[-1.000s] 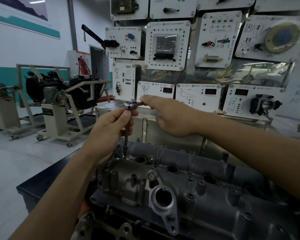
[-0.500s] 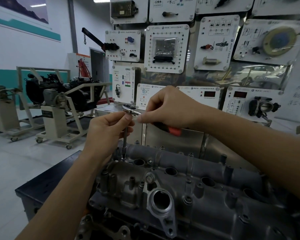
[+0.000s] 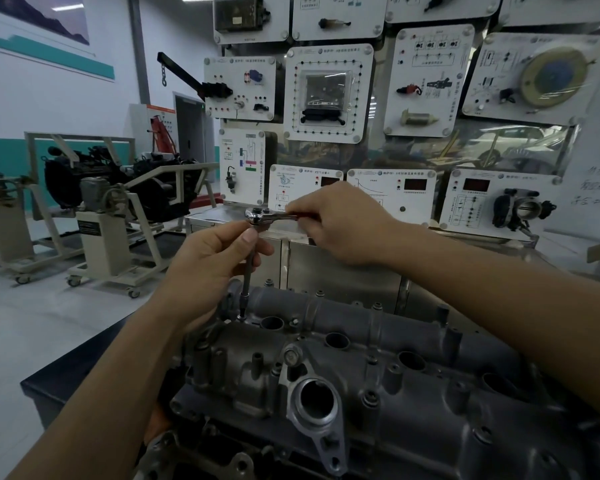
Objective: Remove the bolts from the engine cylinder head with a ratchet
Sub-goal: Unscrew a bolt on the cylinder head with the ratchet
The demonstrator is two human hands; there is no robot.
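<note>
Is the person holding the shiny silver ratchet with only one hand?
No, the left hand pinches the upright shaft of the shiny silver ratchet while the right hand grips its handle.

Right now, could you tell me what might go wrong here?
The extension is long and thin; if the left hand lets it tilt while the right hand swings the ratchet, the socket may slip off the bolt.
A freed bolt could drop into the cylinder head's open well beside it.

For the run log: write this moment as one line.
left hand: pinches extension bar | right hand: grips ratchet handle | bar tip: down on cylinder head, far left end
</note>
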